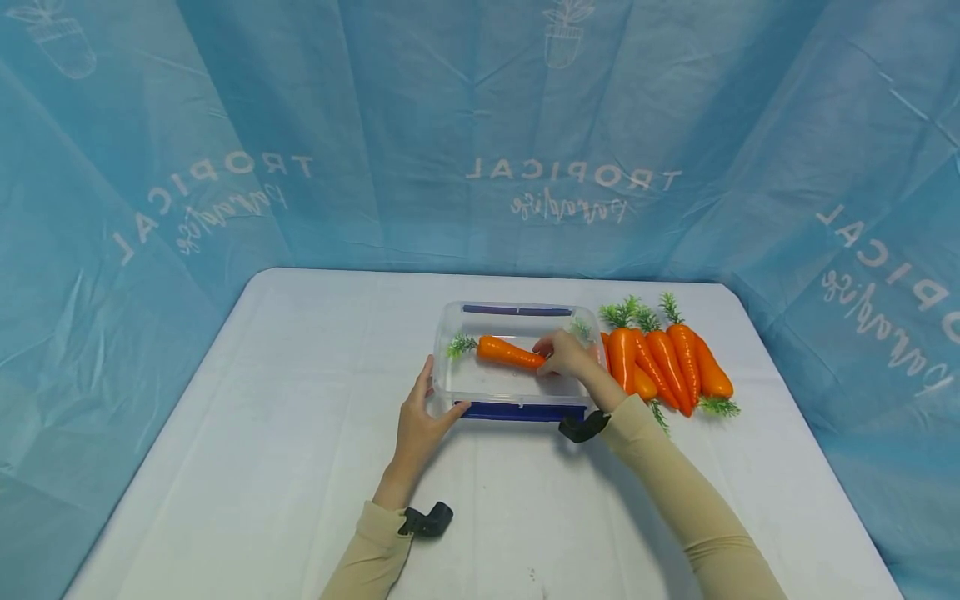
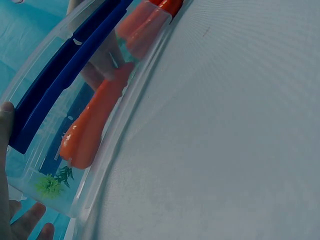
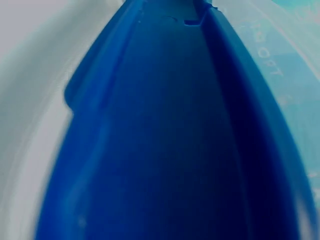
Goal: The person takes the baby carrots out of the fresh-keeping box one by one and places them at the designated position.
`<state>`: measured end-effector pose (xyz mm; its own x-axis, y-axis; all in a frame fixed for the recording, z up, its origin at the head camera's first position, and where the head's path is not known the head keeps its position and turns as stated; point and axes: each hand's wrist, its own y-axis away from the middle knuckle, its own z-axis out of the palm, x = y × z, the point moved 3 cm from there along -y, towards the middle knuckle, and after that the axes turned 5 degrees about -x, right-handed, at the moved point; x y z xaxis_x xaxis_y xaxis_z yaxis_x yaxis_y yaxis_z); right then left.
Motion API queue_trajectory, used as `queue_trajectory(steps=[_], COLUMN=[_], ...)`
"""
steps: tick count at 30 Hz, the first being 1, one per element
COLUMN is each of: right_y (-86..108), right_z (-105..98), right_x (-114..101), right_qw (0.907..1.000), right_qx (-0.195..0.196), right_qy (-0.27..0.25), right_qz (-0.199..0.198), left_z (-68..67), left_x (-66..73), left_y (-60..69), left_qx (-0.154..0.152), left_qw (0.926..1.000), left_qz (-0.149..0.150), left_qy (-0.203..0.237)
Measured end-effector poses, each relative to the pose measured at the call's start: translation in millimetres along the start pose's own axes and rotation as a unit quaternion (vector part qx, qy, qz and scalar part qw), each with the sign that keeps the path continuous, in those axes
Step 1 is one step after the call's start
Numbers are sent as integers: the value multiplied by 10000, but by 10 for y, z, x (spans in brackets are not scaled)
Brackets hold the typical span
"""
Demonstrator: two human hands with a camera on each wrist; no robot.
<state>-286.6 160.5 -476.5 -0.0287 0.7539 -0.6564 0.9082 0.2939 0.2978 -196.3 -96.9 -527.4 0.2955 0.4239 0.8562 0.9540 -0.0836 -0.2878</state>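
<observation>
A clear plastic box (image 1: 480,393) with dark blue clips stands on the white table. Inside it lies an orange toy carrot (image 1: 506,352), its green top toward the left wall. My right hand (image 1: 566,354) reaches over the near rim and pinches the carrot's thin end. At the near left corner is my left hand (image 1: 420,421), fingers straight along the left wall and thumb on the near blue clip (image 2: 65,75). Both show again in the left wrist view. A blue clip (image 3: 160,125) fills the right wrist view, where the right hand is hidden.
Several carrots (image 1: 667,367) with green tops lie in a group right of the box. Some green leaves (image 1: 581,329) show at the box's right end; whether inside or behind its wall, I cannot tell. Blue printed curtain (image 1: 420,208) surrounds the table.
</observation>
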Motion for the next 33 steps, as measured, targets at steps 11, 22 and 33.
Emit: queue_trajectory(steps=[11,22,33], right_y=[35,224,548], right_z=[-78,-149,-216], right_x=[-43,-67,-68], right_qw=[9933,9839,9666], right_qx=[940,1394,2075], right_qy=[-359,-863,-1336], right_qz=[-567,-712,-686], left_z=[7,25,2], left_x=[5,9,-16], left_y=[-10,-6,4], left_qx=[-5,-85,87], left_qw=[10000,9999,9998], left_qz=[34,-33,180], left_qy=[9,96,-70])
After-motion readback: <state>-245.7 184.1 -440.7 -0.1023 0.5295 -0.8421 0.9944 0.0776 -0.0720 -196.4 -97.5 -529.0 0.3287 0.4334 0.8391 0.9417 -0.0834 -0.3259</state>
